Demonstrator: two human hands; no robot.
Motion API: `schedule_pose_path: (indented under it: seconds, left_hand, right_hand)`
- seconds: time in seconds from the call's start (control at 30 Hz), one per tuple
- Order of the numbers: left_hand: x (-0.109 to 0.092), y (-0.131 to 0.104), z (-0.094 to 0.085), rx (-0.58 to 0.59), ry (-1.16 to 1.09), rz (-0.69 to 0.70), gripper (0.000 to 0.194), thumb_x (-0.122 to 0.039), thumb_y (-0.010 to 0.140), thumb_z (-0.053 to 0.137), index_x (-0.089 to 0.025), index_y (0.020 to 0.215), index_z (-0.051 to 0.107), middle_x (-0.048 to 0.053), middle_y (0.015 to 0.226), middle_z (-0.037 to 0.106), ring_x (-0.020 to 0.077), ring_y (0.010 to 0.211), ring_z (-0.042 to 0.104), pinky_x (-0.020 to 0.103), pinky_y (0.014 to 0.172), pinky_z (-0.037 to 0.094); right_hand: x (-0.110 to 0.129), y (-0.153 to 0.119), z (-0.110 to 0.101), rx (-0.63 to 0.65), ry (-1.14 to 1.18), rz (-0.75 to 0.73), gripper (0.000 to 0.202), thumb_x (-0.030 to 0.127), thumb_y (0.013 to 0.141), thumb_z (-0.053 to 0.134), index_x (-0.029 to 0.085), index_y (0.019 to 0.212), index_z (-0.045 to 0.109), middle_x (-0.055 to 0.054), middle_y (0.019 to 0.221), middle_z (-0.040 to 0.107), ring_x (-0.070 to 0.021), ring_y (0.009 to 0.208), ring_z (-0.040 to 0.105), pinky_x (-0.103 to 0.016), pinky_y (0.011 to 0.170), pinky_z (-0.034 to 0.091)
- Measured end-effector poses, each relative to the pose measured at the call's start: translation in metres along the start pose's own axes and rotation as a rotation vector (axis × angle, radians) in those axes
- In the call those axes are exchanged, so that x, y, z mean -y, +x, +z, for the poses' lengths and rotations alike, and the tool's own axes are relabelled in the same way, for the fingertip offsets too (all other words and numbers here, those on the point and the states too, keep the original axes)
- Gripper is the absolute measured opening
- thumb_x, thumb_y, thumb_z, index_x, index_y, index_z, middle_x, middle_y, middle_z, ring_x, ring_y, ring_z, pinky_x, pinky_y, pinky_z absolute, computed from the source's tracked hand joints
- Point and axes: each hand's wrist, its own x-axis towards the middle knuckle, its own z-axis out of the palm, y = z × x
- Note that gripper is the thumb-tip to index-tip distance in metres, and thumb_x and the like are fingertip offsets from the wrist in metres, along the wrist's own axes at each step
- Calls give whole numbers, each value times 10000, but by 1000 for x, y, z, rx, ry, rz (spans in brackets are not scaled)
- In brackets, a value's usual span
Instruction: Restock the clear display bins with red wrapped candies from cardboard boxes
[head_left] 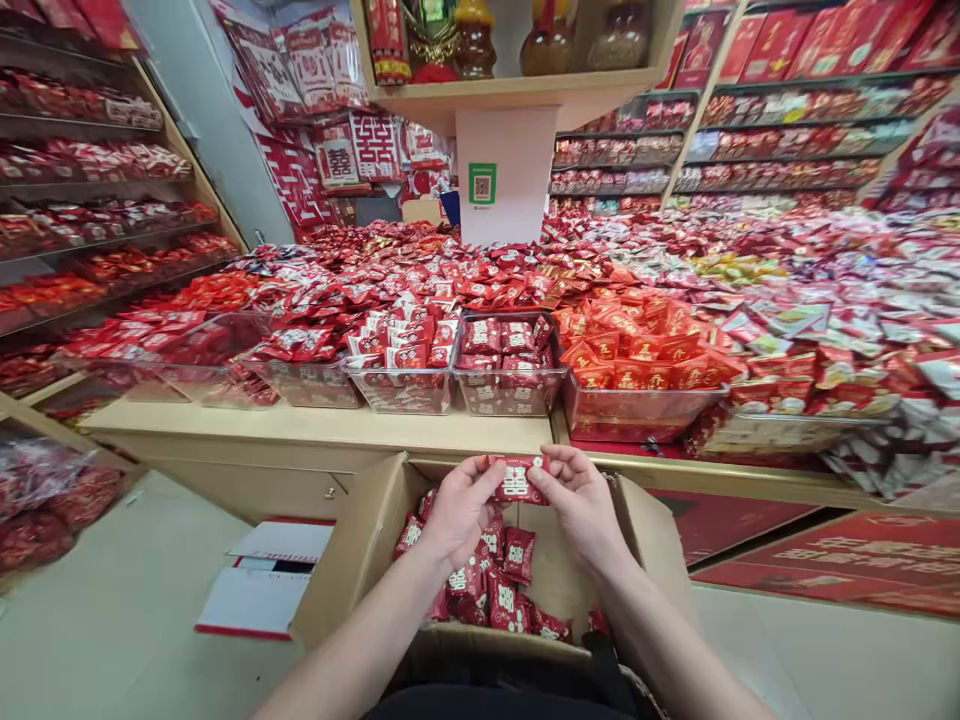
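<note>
Between my two hands is a small red candy packet with white double-happiness characters, held level above a cardboard box. My left hand pinches its left end between thumb and fingers. At the other end, my right hand pinches it the same way. Below them the open cardboard box has its flaps folded out and holds several like red packets, mostly toward its left and front. Bare cardboard shows on part of its floor.
A counter runs just beyond the box. On it, a clear bin of matching packets stands between a bin of red-and-white packets and a bin of orange-red packets. White-and-red flat boxes lie on the floor at left.
</note>
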Motion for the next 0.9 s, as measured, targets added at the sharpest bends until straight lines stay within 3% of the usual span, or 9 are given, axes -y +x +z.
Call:
schedule_pose_path:
  seconds: [0.13,0.23,0.37,0.43,0.53,0.6,0.7,0.9]
  left_hand:
    - [2,-1,-4,1,-4,34,263,-283,619,725,-171,729,514,-39,635,604,77,546,545,191,539,427]
    - [7,0,-7,-48,62,127,239,-310,654,694,-168,697,507,-53,608,583,68,540,520,187,555,408]
    - [15,1,-18,-111,232,264,235,-330,669,672,-153,658,518,-46,614,571,72,567,489,193,590,396]
    - [18,2,-24,-139,290,283,244,-338,670,666,-150,646,514,-41,611,555,75,571,471,191,584,386]
    - [21,2,-33,-180,349,274,250,-342,676,658,-149,635,504,-42,593,526,73,563,447,185,565,374]
    - [22,2,-37,-197,382,255,252,-343,682,650,-148,630,500,-45,584,508,70,552,430,183,551,365]
    - [22,2,-39,-202,403,226,252,-347,685,646,-146,638,500,-40,599,517,71,557,431,187,552,367]
    - [9,0,-38,-143,300,157,264,-425,730,565,-164,760,540,-20,660,568,105,596,518,219,579,407]
  right_hand:
    - [7,-7,-1,33,24,15,376,270,616,719,183,929,530,42,663,581,-73,604,534,-207,598,439]
    - [4,-8,-2,68,-10,24,327,284,652,693,190,918,528,39,673,572,-73,610,528,-205,600,436]
    - [-5,-7,-7,90,-159,-8,262,320,699,641,195,893,517,45,640,517,-82,571,507,-209,556,433]
    - [-8,-6,-11,127,-304,-88,268,333,722,608,204,936,509,1,744,547,-119,661,543,-245,595,461]
    - [-7,-7,-14,300,-643,-259,302,329,695,629,218,956,526,-105,1137,496,-223,1025,496,-339,776,465]
    - [-4,-8,-12,452,-868,-357,217,296,686,635,216,866,546,-103,1256,427,-257,1152,396,-401,891,402]
    - [1,-8,-5,604,-1059,-434,50,204,741,550,209,783,522,-89,1191,494,-240,1130,410,-431,933,354]
    - [29,10,10,699,-1211,-507,65,137,744,494,196,758,518,-88,1117,527,-205,1019,476,-355,850,413]
